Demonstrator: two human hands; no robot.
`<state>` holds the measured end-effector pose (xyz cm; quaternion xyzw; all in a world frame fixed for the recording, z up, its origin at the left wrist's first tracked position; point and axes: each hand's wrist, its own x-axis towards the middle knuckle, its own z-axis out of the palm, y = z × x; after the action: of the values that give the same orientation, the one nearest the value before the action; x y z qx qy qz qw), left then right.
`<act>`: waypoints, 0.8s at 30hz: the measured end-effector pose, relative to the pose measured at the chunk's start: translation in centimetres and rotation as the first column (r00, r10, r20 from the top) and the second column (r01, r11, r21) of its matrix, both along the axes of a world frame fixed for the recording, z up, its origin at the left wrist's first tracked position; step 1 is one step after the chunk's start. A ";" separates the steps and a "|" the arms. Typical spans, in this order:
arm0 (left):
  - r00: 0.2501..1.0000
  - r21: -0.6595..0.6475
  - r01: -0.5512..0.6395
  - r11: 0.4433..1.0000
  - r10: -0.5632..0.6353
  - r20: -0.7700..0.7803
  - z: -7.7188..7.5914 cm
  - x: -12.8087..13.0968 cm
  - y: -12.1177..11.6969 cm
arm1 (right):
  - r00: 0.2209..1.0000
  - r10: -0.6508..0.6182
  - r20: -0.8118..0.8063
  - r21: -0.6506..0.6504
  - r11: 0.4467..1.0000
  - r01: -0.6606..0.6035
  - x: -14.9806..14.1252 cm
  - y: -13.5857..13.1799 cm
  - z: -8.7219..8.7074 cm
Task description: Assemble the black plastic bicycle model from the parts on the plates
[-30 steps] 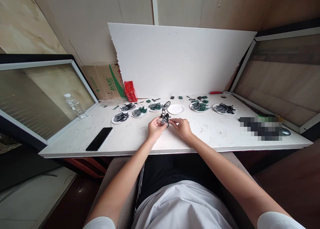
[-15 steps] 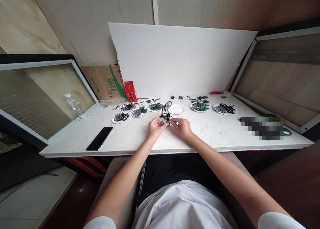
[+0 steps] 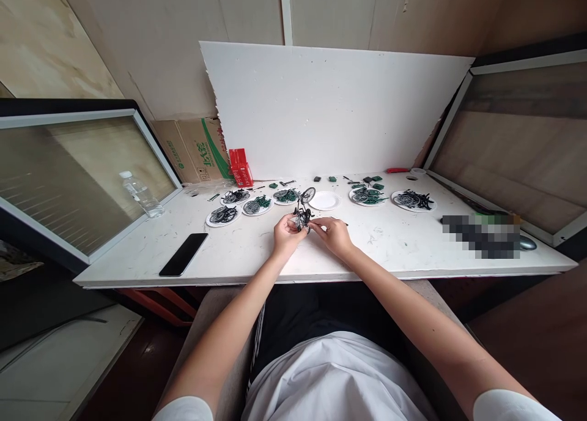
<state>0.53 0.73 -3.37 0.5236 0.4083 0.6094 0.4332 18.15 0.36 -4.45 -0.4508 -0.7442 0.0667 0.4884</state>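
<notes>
Bicycle point(image 3: 302, 216), a black miniature with round, thin-spoked wheels point(image 3: 307, 195), sits mid-frame, pinched by my left hand point(image 3: 287, 232) while the fingertips of my right hand point(image 3: 334, 234) close on its lower side. Right of centre, a round white plate point(image 3: 414, 210) carries slender black parts point(image 3: 413, 199); left of centre, a smaller plate point(image 3: 223, 225) holds dark, curved pieces point(image 3: 223, 214).

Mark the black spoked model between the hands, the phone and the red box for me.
Black spoked model point(image 3: 302, 217): head view, on its dark middle.
Phone point(image 3: 183, 254): head view, on its dark face.
Red box point(image 3: 240, 166): head view, on its red side.
</notes>
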 end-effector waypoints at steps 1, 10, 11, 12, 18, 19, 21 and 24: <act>1.000 0.004 -0.002 1.000 0.002 -0.001 0.0 0.0 0.0 | 1.000 0.010 -0.003 -0.006 1.000 -0.010 0.0 0.0 0.0; 0.997 0.048 -0.034 0.998 0.038 -0.068 -0.7 0.0 0.1 | 0.994 0.090 -0.063 -0.100 0.990 -0.097 0.0 -0.1 0.3; 0.996 0.057 -0.040 0.998 0.044 -0.079 -0.8 0.1 0.1 | 0.994 0.091 -0.064 -0.112 0.989 -0.098 0.0 0.0 0.3; 0.995 0.063 -0.045 0.997 0.050 -0.090 -0.8 0.1 0.1 | 0.994 0.086 -0.062 -0.121 0.988 -0.093 0.0 0.0 0.2; 0.992 0.059 -0.057 0.997 0.063 -0.113 -0.9 0.2 0.1 | 1.000 0.031 0.001 -0.149 0.988 -0.030 0.1 0.3 -0.1; 0.993 0.055 -0.049 0.997 0.055 -0.107 -0.9 0.2 0.1 | 1.000 0.023 0.009 -0.154 0.988 -0.021 0.0 0.3 -0.1; 0.995 0.042 -0.035 0.998 0.039 -0.089 -0.8 0.2 0.1 | 1.000 0.009 0.011 -0.167 0.986 -0.007 0.0 0.3 0.0; 0.997 0.021 -0.039 0.999 0.041 -0.059 -0.7 0.2 0.2 | 1.000 -0.007 -0.012 -0.192 0.981 0.004 -0.2 0.0 0.2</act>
<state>0.75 0.93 -4.09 0.5376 0.4253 0.6062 0.4033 17.91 0.35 -4.23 -0.4973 -0.7300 0.1396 0.4475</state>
